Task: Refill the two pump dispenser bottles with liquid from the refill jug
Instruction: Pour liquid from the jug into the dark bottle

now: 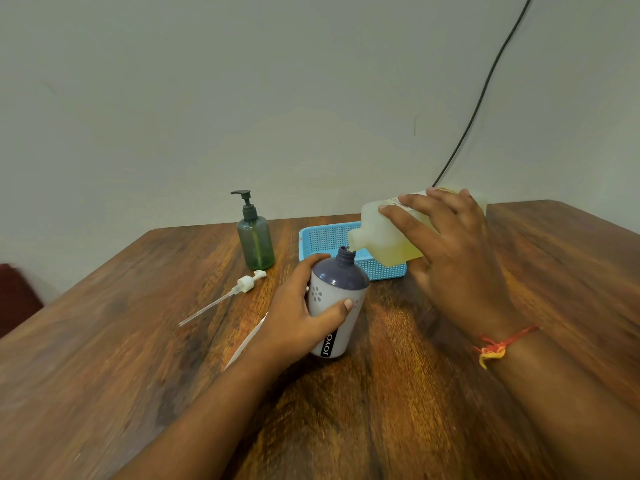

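Observation:
My left hand (298,318) grips a white bottle (337,299) with a dark purple shoulder and an uncapped neck, standing on the wooden table (398,393). My right hand (450,251) holds the translucent refill jug (384,237) tipped on its side, yellowish liquid inside. The jug's mouth sits right above the open neck of the white bottle. A white pump head with its long tube (228,294) lies on the table to the left. A green pump bottle (255,237) with a dark pump still fitted stands behind it.
A blue mesh basket (322,237) sits behind the white bottle, partly hidden by the jug. A white strip (247,339) lies under my left wrist. A black cable (485,88) runs down the wall. A dark red object (15,296) shows at the left edge.

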The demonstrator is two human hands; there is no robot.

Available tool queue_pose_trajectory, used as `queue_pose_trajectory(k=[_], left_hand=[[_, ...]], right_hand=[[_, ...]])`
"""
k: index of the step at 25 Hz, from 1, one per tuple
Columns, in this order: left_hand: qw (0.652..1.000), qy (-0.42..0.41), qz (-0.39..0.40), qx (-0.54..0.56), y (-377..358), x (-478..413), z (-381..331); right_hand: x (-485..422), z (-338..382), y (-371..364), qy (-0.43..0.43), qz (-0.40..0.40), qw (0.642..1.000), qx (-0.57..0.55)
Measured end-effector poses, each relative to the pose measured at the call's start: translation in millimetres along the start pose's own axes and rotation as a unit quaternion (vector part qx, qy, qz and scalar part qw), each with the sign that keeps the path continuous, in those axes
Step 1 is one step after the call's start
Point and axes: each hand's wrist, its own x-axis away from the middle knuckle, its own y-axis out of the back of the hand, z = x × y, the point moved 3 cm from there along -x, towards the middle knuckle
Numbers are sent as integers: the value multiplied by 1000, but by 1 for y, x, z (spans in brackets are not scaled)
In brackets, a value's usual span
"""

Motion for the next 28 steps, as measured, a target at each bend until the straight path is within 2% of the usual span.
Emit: queue_pose_trajectory(k=[28], left_hand=[[1000,-3,-1,1,0,0,0]], right_hand=[[0,2,2,2,-3,1000,-4]])
